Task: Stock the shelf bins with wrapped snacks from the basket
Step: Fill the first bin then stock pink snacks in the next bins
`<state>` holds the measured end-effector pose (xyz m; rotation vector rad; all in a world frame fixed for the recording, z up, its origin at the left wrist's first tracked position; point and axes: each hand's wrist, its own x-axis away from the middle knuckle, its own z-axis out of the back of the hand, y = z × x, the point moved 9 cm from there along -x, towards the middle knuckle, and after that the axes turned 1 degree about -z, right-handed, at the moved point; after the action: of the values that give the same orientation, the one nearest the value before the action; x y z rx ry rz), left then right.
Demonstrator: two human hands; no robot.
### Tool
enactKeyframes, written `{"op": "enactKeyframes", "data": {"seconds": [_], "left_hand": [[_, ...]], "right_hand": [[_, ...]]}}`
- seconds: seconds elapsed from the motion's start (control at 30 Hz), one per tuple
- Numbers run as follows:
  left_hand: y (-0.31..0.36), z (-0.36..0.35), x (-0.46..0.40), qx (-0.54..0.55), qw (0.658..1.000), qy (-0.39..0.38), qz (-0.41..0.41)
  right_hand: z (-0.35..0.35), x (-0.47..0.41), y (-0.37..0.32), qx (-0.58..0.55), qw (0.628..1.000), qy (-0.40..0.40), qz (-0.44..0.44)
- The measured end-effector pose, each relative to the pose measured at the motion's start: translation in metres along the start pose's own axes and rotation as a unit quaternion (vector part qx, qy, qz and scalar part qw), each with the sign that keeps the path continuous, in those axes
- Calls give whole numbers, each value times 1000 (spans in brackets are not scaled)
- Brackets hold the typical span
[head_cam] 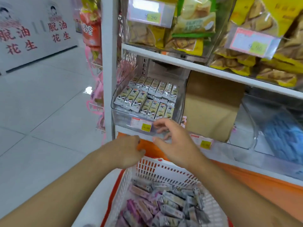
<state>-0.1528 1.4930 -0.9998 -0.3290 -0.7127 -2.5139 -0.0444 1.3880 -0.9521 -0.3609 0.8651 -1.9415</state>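
Head view, looking down over both forearms toward a white shelf unit. A clear plastic bin (124, 117) sits on the shelf at about twelve o'clock from the hands and holds wrapped snacks (147, 99) laid in two rows: roughly seven across the back and about eight across the front, with further packets partly visible beneath, so the exact total cannot be given. One white slatted basket (157, 169) lies at six o'clock, below the hands, heaped with loose wrapped bars (164, 205) in silver and purple, too jumbled to count. The left hand (129, 149) is at the basket's far rim, at nine o'clock from the other; its fingers curl away from the lens, and whether they hold the rim or anything else cannot be told. The right hand (172, 141) hovers just in front of the bin's price label (141, 124), fingers spread and relaxed, holding nothing. The bars appear light, small and fairly stiff within slick foil wrappers; several could be gathered at once, gripped across their long sides rather than by the crimped ends, which would likely slip. Two hands, one basket and one bin of this product are in view.
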Motion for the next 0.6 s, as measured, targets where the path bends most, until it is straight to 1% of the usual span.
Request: {"op": "enactKeyframes", "data": {"seconds": [0.07,0.13,0.23,0.27,0.33,0.4,0.53,0.6], "left_hand": [[-14,-34,-7,-12,999,-27,29],[-35,-73,-13,5,997,-35,69],[-67,-133,-15,39,989,-55,132],[-76,-151,-13,50,985,-63,150],[-88,-181,-13,78,980,-69,167],[-93,-196,-15,98,979,-60,171],[-96,-202,-23,102,974,-57,193],[-97,-204,-26,100,972,-70,201]], "right_hand": [[-28,32,29,-5,997,-57,-48],[-66,61,66,8,987,-123,-104],[-127,102,116,26,955,-234,-179],[-144,114,128,37,946,-262,-187],[-172,133,144,44,933,-306,-184],[-198,145,153,42,916,-358,-175],[-239,159,182,125,869,-448,-167],[-249,166,195,175,851,-471,-152]]}}
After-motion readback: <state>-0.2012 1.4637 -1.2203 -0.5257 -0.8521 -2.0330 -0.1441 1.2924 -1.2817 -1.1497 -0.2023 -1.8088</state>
